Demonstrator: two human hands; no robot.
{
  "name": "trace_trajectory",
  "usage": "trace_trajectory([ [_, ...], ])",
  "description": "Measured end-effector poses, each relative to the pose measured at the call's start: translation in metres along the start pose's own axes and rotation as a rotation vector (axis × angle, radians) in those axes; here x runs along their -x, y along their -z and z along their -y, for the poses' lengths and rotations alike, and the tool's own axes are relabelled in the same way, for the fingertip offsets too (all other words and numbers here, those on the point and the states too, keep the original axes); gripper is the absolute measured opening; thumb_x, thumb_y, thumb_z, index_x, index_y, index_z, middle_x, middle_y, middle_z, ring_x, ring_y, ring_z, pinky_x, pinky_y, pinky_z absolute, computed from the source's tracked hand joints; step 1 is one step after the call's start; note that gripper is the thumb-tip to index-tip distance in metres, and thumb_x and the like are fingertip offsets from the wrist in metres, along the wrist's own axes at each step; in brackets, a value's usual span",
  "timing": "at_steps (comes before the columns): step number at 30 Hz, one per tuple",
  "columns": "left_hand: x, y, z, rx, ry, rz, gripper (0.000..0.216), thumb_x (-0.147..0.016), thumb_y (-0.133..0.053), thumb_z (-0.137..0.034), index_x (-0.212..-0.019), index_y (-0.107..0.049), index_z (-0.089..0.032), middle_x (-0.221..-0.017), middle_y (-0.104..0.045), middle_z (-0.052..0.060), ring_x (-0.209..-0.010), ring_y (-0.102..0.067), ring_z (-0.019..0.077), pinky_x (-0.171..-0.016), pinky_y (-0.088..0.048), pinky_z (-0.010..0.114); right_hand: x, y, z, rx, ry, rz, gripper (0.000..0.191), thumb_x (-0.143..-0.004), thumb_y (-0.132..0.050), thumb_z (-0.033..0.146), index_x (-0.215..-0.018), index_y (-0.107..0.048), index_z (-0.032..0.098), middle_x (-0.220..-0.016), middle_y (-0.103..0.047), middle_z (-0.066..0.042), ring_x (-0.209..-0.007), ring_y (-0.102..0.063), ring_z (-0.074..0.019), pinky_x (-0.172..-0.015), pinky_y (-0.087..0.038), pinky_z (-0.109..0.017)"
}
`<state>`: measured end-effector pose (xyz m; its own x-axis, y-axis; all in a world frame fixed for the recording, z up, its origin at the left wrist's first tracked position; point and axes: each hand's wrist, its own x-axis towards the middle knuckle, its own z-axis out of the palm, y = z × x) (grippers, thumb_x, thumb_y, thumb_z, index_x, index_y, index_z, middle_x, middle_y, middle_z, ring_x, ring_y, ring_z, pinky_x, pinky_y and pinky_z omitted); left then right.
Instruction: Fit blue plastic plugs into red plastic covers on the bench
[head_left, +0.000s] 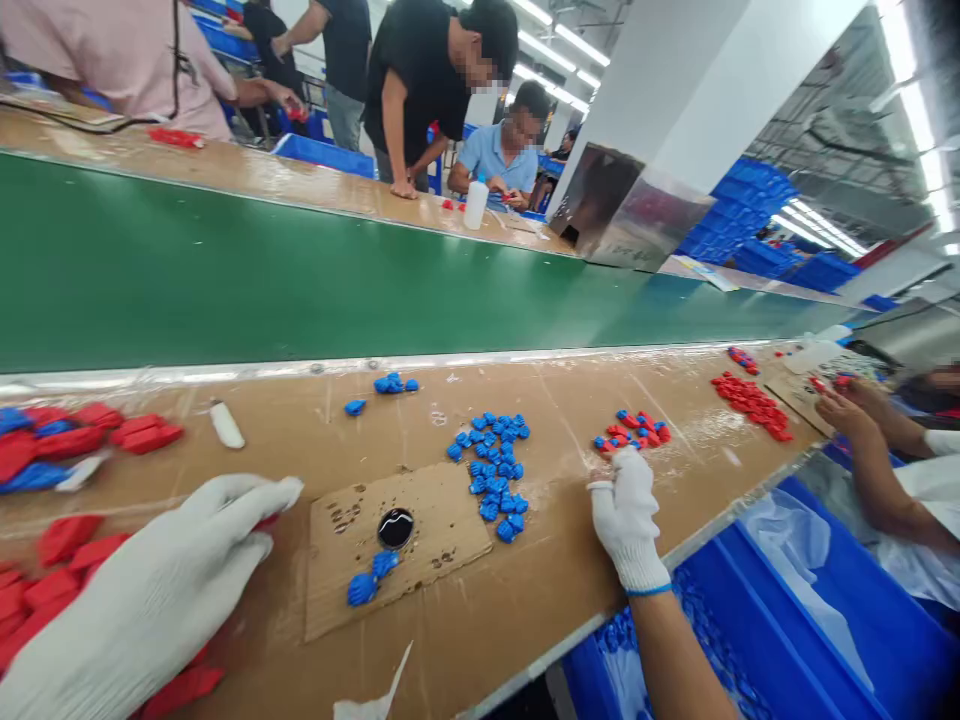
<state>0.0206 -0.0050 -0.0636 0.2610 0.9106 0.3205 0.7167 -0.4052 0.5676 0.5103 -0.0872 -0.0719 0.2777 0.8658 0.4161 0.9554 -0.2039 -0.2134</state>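
Note:
My left hand (172,570), in a white knit glove, is at the left above a heap of red plastic pieces (64,590). Its thumb and fingers pinch a small red piece (266,521), mostly hidden by the glove. To its right lies a cardboard sheet (330,600) bearing a round cup of dark liquid (395,528) and a couple of blue fist-shaped pieces (363,589). My right hand (626,520), gloved with bare fingertips, rests at the near edge of a pile of joined red-and-blue pieces (634,430). Its fingers are curled; what they hold is hidden.
Several blue pieces (495,465) are clustered mid-table. A white-handled tool (226,424) lies near more red and blue parts (75,440). Beyond runs a green conveyor belt (300,270). Blue crates (787,590) stand below right; a co-worker's hands (851,405) work there. Other people stand across.

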Motion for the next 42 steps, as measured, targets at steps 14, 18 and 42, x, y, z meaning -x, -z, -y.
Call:
trace_trajectory([
  [14,-0.009,-0.003,-0.035,0.192,-0.073,-0.113,0.022,-0.087,-0.061,-0.017,-0.104,-0.074,-0.022,-0.101,-0.079,0.005,-0.09,-0.077,0.0225,-0.083,-0.064,0.032,-0.024,-0.007,0.067,-0.457,0.368,0.284,0.026,-0.095,-0.047,0.012,-0.105,-0.068,0.023,-0.105,-0.076,-0.008,-0.093,-0.073,-0.0232,-0.082,-0.062,-0.037],
  [18,-0.011,-0.003,-0.05,0.235,-0.075,-0.03,0.025,-0.087,-0.053,-0.009,-0.1,-0.072,-0.02,-0.096,-0.075,0.004,-0.086,-0.072,0.0182,-0.08,-0.062,0.03,-0.017,0.013,0.108,-0.689,0.453,0.189,0.012,-0.097,-0.064,0.017,-0.099,-0.072,0.024,-0.109,-0.076,-0.008,-0.101,-0.075,-0.0258,-0.084,-0.064,-0.041],
  [42,-0.006,-0.005,-0.048,0.328,-0.011,-0.079,0.035,-0.089,-0.055,-0.002,-0.114,-0.075,-0.017,-0.111,-0.081,0.007,-0.104,-0.078,0.0212,-0.099,-0.064,0.036,-0.063,0.022,0.212,-0.741,0.552,0.749,0.027,-0.085,-0.069,0.017,-0.099,-0.048,0.026,-0.099,-0.074,-0.002,-0.068,-0.068,-0.0142,-0.062,-0.055,-0.03],
])
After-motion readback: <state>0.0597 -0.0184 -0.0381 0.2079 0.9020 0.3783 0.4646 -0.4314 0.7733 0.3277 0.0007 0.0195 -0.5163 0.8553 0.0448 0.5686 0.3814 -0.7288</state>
